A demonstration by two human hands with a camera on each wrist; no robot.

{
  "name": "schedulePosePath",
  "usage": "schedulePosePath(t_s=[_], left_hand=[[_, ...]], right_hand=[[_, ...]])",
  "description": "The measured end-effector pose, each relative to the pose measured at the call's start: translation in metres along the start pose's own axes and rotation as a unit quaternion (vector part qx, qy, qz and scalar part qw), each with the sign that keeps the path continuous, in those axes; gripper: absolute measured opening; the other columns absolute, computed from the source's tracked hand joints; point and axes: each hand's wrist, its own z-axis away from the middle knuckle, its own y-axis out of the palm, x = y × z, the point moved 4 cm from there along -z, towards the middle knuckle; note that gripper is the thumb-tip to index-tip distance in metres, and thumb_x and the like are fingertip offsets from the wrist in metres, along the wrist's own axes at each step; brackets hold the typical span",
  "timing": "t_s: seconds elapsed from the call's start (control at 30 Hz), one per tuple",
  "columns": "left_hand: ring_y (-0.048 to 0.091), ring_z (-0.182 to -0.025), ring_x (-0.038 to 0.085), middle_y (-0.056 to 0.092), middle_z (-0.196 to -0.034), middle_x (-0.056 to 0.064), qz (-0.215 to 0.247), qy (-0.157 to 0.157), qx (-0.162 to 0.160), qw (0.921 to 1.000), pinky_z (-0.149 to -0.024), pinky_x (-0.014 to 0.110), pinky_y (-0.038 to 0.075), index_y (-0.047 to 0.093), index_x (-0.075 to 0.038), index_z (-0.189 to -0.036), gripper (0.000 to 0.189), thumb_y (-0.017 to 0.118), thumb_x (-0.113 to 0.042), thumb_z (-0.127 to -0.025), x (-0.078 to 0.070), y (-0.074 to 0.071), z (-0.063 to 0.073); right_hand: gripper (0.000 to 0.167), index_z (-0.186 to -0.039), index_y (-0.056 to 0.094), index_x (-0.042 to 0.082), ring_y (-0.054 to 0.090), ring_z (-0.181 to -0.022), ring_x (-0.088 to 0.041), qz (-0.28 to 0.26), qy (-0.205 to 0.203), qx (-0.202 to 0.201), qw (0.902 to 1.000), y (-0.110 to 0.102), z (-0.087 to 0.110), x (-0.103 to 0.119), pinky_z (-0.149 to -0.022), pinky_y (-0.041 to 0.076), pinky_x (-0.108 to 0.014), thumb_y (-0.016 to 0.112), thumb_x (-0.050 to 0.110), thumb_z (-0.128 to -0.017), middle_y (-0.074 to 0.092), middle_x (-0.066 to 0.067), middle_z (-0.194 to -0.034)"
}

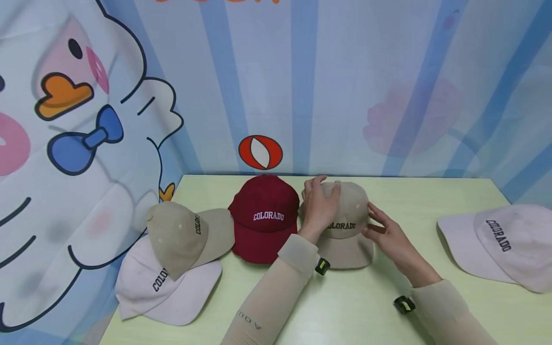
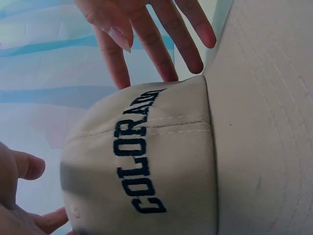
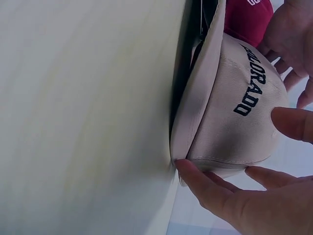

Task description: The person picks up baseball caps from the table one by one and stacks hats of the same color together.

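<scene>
A beige cap (image 1: 345, 206) lettered COLORADO stands on the table, brim toward me. My left hand (image 1: 320, 206) is at its upper left, relaxed fingers reaching past the crown. In the left wrist view, the thumb and fingers of this hand (image 2: 22, 191) lie beside the crown. On the other side, my right hand (image 1: 390, 235) touches the cap with fairly straight fingers. The right wrist view shows fingertips of that hand (image 3: 254, 200) at the lower edge and side of the cap (image 3: 234, 103), its thumb by the crown. A dark red cap (image 1: 265, 215) stands just left of the beige one.
At the left, another beige cap (image 1: 177, 235) lies tilted on a pale pink cap (image 1: 181, 297), its brim reaching the red cap. A second pale cap (image 1: 513, 244) lies at the far right of the yellow table (image 1: 336, 316). Behind hangs a printed blue backdrop (image 1: 267, 72).
</scene>
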Motion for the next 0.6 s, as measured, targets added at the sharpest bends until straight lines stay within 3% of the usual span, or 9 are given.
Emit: schedulePosePath(t_s=[0.33,0.6], left_hand=[[0.037,-0.145,0.024,0.035,-0.158,0.005,-0.023,0.034,0.025,0.9988,-0.114,0.051,0.039,0.044,-0.020,-0.155,0.056,0.057,-0.040,-0.105,-0.021,0.003,0.012],[0.036,-0.145,0.023,0.034,-0.160,0.003,-0.024,0.063,0.050,0.9965,-0.116,0.049,0.038,0.043,-0.020,-0.155,0.056,0.058,-0.037,-0.104,-0.032,0.018,0.023]], right_hand=[[0.077,-0.168,0.014,0.016,0.030,-0.152,-0.050,0.021,0.005,-0.026,0.9994,-0.009,0.008,0.000,-0.117,0.036,-0.065,0.058,0.015,-0.105,0.018,-0.026,-0.170],[0.073,-0.166,0.020,0.012,0.034,-0.149,-0.048,0.051,-0.003,-0.052,0.9974,-0.025,0.020,0.002,-0.114,0.040,-0.061,0.059,0.025,-0.106,0.024,-0.027,-0.166]])
